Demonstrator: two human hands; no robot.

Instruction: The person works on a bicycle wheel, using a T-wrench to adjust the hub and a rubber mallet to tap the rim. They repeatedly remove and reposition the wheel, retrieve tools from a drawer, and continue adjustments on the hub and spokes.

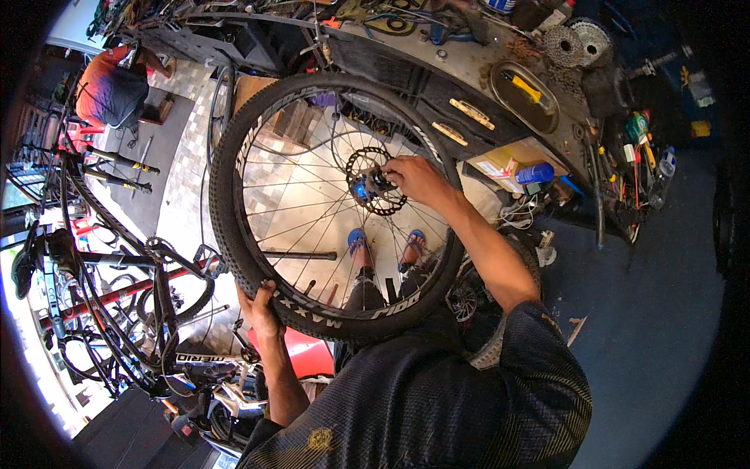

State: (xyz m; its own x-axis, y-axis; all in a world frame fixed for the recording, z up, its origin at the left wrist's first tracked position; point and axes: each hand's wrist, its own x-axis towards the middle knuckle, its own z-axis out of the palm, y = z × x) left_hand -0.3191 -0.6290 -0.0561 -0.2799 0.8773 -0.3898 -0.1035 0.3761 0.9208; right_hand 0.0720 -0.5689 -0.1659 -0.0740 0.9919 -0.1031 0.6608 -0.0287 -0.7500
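A bicycle wheel (336,328) with a black knobby tyre and thin spokes stands tilted in front of me. My left hand (264,307) grips the tyre at its lower left, fingers wrapped round the edge. At the middle of the wheel is a black disc brake rotor (355,160) around a blue hub (360,191). My right hand (414,180) reaches over the wheel from the right. Its fingertips are closed on a small dark part (378,184) beside the rotor; the fingers partly hide it. A thin black cable (337,117) hangs down behind the wheel.
Beyond the wheel runs a workbench (461,70) with sprocket cassettes (564,47), an oval metal tray (525,98) and loose tools. Bicycle frames (160,289) crowd the left. Another person (113,86) bends over at the upper left. A blue bottle (534,173) lies near the drawers.
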